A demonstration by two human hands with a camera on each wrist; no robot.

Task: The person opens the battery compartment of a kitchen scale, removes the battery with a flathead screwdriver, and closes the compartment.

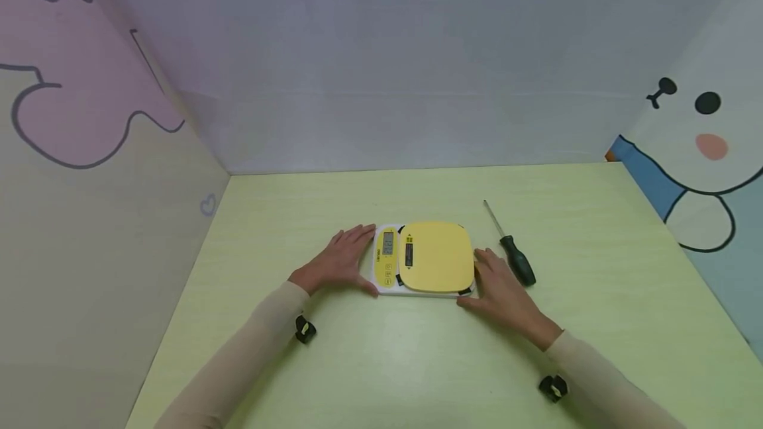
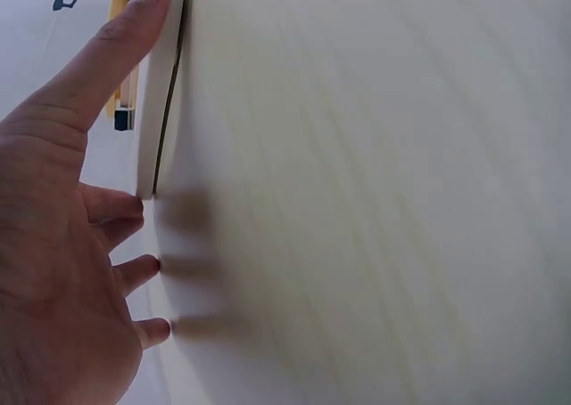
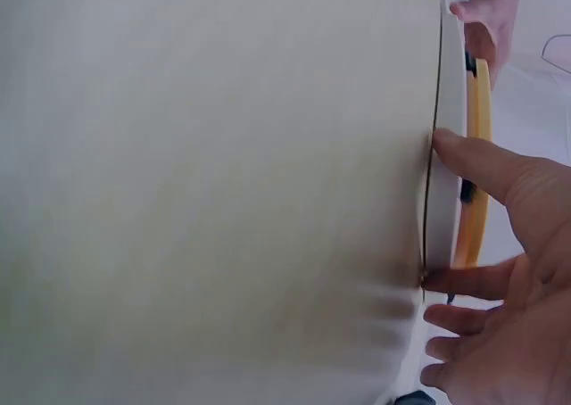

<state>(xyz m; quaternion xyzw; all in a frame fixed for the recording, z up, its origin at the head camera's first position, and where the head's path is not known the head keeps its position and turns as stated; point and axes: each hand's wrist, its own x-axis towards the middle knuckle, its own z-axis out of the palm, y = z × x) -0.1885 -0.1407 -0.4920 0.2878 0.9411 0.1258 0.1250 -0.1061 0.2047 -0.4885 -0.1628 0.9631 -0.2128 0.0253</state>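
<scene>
A yellow and white kitchen scale [image 1: 436, 257] lies flat on the table, its small display and buttons on the left part. My left hand [image 1: 342, 260] holds the scale's left end, thumb at the near corner and fingers along the side. At the right end my right hand [image 1: 503, 293] holds it, with the thumb on the near edge and the fingers at the side. In the left wrist view the thumb lies along the scale's white base [image 2: 159, 93]. The right wrist view shows the thumb and index finger touching the base [image 3: 451, 102].
A screwdriver [image 1: 517, 260] with a dark green handle lies just right of my right hand, its tip pointing away. The pale green table [image 1: 387, 363] meets a white cloth wall [image 1: 405, 71] behind and cartoon-printed panels on both sides.
</scene>
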